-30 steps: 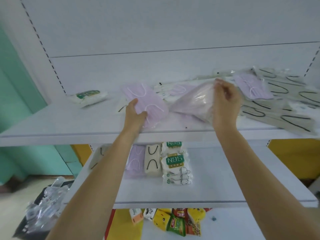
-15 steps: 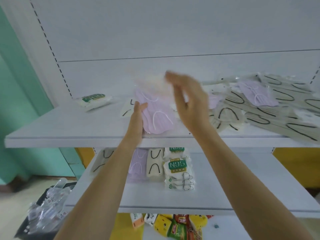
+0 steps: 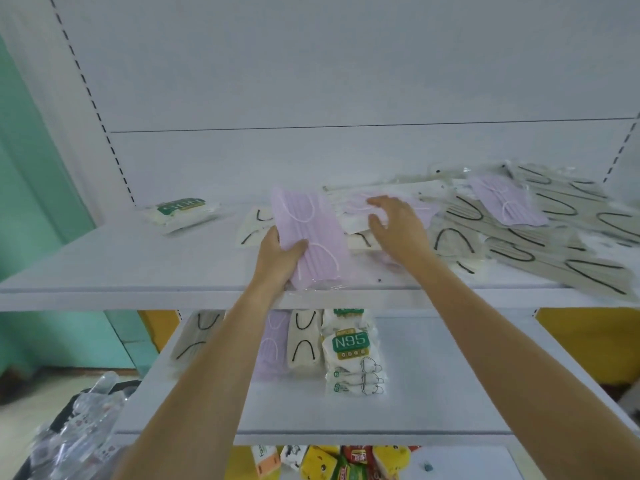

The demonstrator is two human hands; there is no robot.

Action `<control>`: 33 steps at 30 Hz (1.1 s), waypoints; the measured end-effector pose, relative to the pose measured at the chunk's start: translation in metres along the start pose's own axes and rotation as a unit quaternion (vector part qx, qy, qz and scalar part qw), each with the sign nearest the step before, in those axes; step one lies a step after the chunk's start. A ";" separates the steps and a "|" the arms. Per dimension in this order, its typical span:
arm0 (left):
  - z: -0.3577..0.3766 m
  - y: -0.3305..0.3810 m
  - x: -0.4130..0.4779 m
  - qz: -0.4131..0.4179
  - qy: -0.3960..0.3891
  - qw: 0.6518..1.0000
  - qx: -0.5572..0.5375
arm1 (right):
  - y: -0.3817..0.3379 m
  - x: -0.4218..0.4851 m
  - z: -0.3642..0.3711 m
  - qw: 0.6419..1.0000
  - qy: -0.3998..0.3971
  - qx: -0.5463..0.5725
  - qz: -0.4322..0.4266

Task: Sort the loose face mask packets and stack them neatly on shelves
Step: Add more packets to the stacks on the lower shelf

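Note:
On the upper shelf point(image 3: 104, 265) my left hand point(image 3: 277, 258) grips the near left corner of a stack of lilac mask packets point(image 3: 308, 237), thumb on top. My right hand point(image 3: 394, 226) reaches over another lilac packet point(image 3: 356, 206) just right of the stack, fingers spread and relaxed, holding nothing. A heap of beige packets with black ear loops point(image 3: 540, 244) spreads over the right of the shelf, with one lilac packet point(image 3: 505, 202) on it. A green-labelled N95 packet point(image 3: 183, 211) lies at the far left.
The middle shelf point(image 3: 433, 393) holds neat rows: beige packets point(image 3: 304, 341), a lilac stack point(image 3: 273, 344) partly behind my left arm, and N95 packets point(image 3: 351, 355). Colourful snack packs point(image 3: 332, 462) lie on the lowest shelf. Clear plastic wrappers point(image 3: 79, 427) sit in a bin at bottom left.
My right hand carried a lilac packet leftwards onto the stack, let it go, and now reaches back to the right. My left hand has kept its hold on the stack.

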State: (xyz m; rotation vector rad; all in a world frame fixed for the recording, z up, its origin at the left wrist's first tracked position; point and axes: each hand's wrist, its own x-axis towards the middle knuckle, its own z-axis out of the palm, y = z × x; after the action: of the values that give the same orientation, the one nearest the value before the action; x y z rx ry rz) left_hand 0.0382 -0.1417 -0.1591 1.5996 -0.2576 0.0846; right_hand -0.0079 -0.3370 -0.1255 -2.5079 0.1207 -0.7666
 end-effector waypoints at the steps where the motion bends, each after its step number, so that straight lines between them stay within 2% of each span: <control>1: 0.000 -0.001 0.001 0.005 0.002 1.000 0.009 | 0.012 0.013 -0.004 0.998 -0.024 -0.048 0.045; 3: -0.001 -0.003 0.003 0.011 0.002 1.000 0.015 | 0.036 0.030 -0.009 0.977 -0.106 -0.135 0.125; 5: -0.001 -0.005 0.003 0.039 0.000 0.999 0.036 | 0.051 0.034 -0.008 0.953 -0.159 -0.205 0.155; 8: 0.002 -0.006 0.005 0.063 0.028 0.990 0.122 | 0.052 0.036 -0.004 0.959 -0.116 -0.216 0.141; 10: 0.004 -0.007 0.006 0.036 0.043 0.990 0.132 | 0.043 0.034 -0.003 0.972 -0.074 -0.170 0.144; 12: 0.004 -0.006 0.006 0.004 0.027 0.996 0.086 | 0.030 0.028 -0.002 0.984 -0.030 -0.086 0.151; 14: 0.004 -0.002 0.008 -0.015 0.002 0.999 0.045 | 0.008 0.014 0.003 0.991 -0.030 0.002 0.133; 16: 0.003 -0.001 0.007 0.004 -0.028 0.999 0.042 | -0.015 -0.002 0.014 0.988 -0.108 0.072 0.085; 18: 0.001 -0.005 0.004 0.025 -0.056 0.996 0.069 | -0.034 -0.016 0.024 0.972 -0.215 0.094 0.024; 20: -0.001 -0.007 0.001 0.045 -0.047 0.992 0.105 | -0.042 -0.020 0.027 0.958 -0.263 0.114 -0.004; 21: -0.001 -0.006 -0.001 0.061 -0.042 0.990 0.118 | -0.042 -0.020 0.024 0.952 -0.267 0.150 0.011; 24: 0.000 -0.001 -0.006 0.086 -0.039 0.988 0.122 | -0.031 -0.019 0.006 0.940 -0.253 0.220 0.064; 27: 0.000 0.005 -0.013 0.091 -0.036 0.993 0.068 | -0.006 -0.023 -0.015 0.971 -0.197 0.128 0.037; 33: 0.023 0.029 -0.010 0.158 -0.063 0.982 0.078 | 0.069 -0.025 -0.063 0.988 -0.009 0.042 0.150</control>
State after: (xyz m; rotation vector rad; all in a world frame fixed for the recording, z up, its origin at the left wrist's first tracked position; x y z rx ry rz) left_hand 0.0202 -0.1638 -0.1343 1.7117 -0.6151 0.2535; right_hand -0.0584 -0.4193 -0.1273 -2.3430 0.4397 -0.6107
